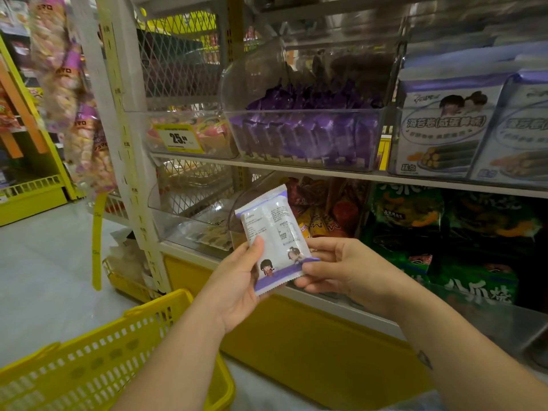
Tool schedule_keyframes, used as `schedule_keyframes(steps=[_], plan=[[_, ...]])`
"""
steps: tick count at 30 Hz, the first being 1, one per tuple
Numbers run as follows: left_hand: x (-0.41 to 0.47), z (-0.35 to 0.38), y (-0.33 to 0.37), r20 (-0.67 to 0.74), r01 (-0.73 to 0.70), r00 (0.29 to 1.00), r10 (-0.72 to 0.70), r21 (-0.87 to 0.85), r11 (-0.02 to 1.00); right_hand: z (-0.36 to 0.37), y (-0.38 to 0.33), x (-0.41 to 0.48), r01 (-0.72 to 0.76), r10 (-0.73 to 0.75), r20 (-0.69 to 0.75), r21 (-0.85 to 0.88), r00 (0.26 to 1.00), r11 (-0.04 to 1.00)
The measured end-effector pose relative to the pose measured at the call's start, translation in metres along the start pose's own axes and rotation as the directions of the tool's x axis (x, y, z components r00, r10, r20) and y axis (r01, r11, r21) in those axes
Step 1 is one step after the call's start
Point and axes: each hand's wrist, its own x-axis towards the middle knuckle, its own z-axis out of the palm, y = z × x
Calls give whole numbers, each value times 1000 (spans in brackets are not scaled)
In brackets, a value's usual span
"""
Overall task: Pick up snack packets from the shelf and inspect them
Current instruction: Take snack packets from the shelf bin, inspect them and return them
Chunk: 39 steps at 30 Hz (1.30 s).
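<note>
A small white and purple snack packet is held up in front of the shelf, its printed back and two cartoon figures facing me. My left hand grips its lower left edge, thumb on the front. My right hand pinches its lower right corner between thumb and fingers. Above it, a clear bin on the shelf holds several purple packets.
A yellow shopping basket hangs low at the left, under my left forearm. Large white seaweed-roll bags stand at the upper right, green bags below them. A yellow price tag sits on the left bin. The white shelf post rises at the left.
</note>
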Motion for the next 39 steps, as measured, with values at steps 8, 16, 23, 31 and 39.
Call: schedule_keyframes(steps=[8, 16, 23, 31, 39], plan=[[1, 1, -5, -149, -118, 973, 177, 338, 934, 8, -1, -4, 73, -86, -15, -413, 996, 908], [-1, 6, -11, 56, -191, 981, 188, 480, 856, 25, -2, -8, 219, -244, 10, -477, 970, 851], [3, 3, -12, -26, -322, 872, 488, 721, 613, 28, 7, -6, 205, -273, 13, -695, 962, 690], [9, -8, -11, 71, -277, 949, 307, 650, 707, 19, 6, -5, 164, -209, -3, -607, 978, 778], [8, -14, -11, 205, -255, 966, 160, 624, 738, 17, 6, -2, 66, -61, 36, -192, 998, 979]])
